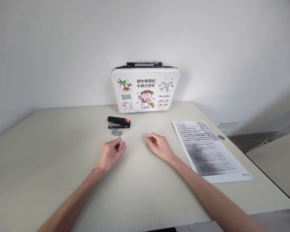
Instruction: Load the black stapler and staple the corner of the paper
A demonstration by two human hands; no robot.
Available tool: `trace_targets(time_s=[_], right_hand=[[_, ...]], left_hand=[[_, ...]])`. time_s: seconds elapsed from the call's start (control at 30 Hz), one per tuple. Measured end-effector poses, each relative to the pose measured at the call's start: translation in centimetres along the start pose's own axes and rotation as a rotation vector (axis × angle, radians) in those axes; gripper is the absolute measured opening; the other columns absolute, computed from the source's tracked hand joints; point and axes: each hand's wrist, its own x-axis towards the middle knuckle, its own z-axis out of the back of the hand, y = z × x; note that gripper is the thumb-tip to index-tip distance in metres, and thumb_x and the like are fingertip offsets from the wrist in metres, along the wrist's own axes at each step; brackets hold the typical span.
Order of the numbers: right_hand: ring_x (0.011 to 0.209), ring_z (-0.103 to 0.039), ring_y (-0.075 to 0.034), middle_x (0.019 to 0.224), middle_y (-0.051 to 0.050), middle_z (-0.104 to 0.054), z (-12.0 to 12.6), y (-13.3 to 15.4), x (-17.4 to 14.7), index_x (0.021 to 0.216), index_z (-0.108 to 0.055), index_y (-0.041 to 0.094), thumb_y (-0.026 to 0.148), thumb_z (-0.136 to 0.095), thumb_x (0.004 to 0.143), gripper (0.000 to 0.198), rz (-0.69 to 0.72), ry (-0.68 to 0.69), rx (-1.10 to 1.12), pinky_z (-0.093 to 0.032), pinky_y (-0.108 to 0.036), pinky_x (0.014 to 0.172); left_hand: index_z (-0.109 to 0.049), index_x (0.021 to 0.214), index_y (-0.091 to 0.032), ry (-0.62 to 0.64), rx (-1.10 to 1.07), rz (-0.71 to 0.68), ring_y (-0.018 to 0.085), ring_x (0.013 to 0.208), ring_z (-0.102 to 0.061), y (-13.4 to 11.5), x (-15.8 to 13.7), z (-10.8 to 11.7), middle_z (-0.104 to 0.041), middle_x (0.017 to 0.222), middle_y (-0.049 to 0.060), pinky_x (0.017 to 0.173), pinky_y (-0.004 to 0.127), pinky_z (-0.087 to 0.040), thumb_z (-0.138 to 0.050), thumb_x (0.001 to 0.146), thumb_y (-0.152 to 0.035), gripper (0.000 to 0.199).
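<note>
My left hand [111, 153] rests on the table, its fingers curled into a loose fist with nothing showing inside. Just beyond it lie several strips of grey staples [116, 132], close to the knuckles but apart from them. Behind the strips stands a black stapler [119, 122] with an orange patch at its right end. My right hand [159, 145] also lies on the table, fingers curled inward and holding nothing that I can see. To its right is a stack of printed paper [207, 151], apart from the hand.
A white case [145, 74] with cartoon prints and a black handle leans against the wall at the back. Another grey staple strip [221, 137] lies by the table's right edge. A second pale surface [277, 161] stands beyond that edge.
</note>
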Motion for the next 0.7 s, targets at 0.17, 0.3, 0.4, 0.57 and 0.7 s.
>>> trace_targets(time_s=[0.17, 0.3, 0.4, 0.57, 0.7], right_hand=[[0.073, -0.067, -0.02, 0.08, -0.001, -0.076, -0.1, -0.2, -0.1, 0.088, -0.067, 0.027, 0.042, -0.056, 0.097, 0.02, 0.013, -0.004, 0.01, -0.045, -0.032, 0.065], [0.073, -0.067, -0.02, 0.08, 0.0, -0.075, -0.1, -0.5, 0.0, 0.087, -0.066, 0.027, 0.041, -0.056, 0.097, 0.02, 0.015, -0.004, 0.015, -0.046, -0.032, 0.066], [0.073, -0.067, -0.02, 0.08, 0.0, -0.076, -0.1, -0.6, 0.0, 0.087, -0.067, 0.028, 0.042, -0.056, 0.097, 0.02, 0.017, -0.002, 0.012, -0.046, -0.032, 0.065], [0.071, -0.067, -0.02, 0.079, 0.0, -0.075, -0.2, -0.7, 0.0, 0.086, -0.067, 0.028, 0.042, -0.055, 0.097, 0.021, 0.029, -0.003, 0.022, -0.047, -0.032, 0.066], [0.071, -0.067, -0.02, 0.081, -0.002, -0.075, -0.1, -0.6, 0.1, 0.087, -0.066, 0.027, 0.048, -0.057, 0.097, 0.025, 0.012, -0.032, 0.108, -0.05, -0.033, 0.067]], left_hand=[[-0.063, 0.101, -0.022, -0.148, 0.349, -0.273, 0.033, 0.117, -0.05, 2.7, 6.5, 2.2, -0.063, 0.123, 0.016, 0.106, 0.047, -0.036, -0.063, 0.094, -0.034, 0.013], [-0.066, 0.118, -0.02, 0.099, 0.55, -0.256, 0.039, 0.131, -0.047, 3.9, 11.7, 4.8, -0.064, 0.133, 0.018, 0.111, 0.052, -0.03, -0.066, 0.093, -0.042, 0.033], [-0.07, 0.104, -0.021, 0.311, 0.657, -0.2, 0.035, 0.109, -0.061, 4.2, 13.8, 6.3, -0.073, 0.107, 0.013, 0.1, 0.044, -0.038, -0.064, 0.093, -0.048, 0.03], [-0.069, 0.111, -0.022, 0.203, 0.632, -0.157, 0.03, 0.093, -0.065, 3.6, 13.1, 6.8, -0.075, 0.107, 0.01, 0.084, 0.037, -0.041, -0.059, 0.096, -0.051, 0.034], [-0.068, 0.118, -0.021, 0.032, 0.484, -0.191, 0.028, 0.092, -0.065, 1.2, 10.2, 5.9, -0.074, 0.111, 0.011, 0.081, 0.035, -0.043, -0.064, 0.095, -0.051, 0.038]])
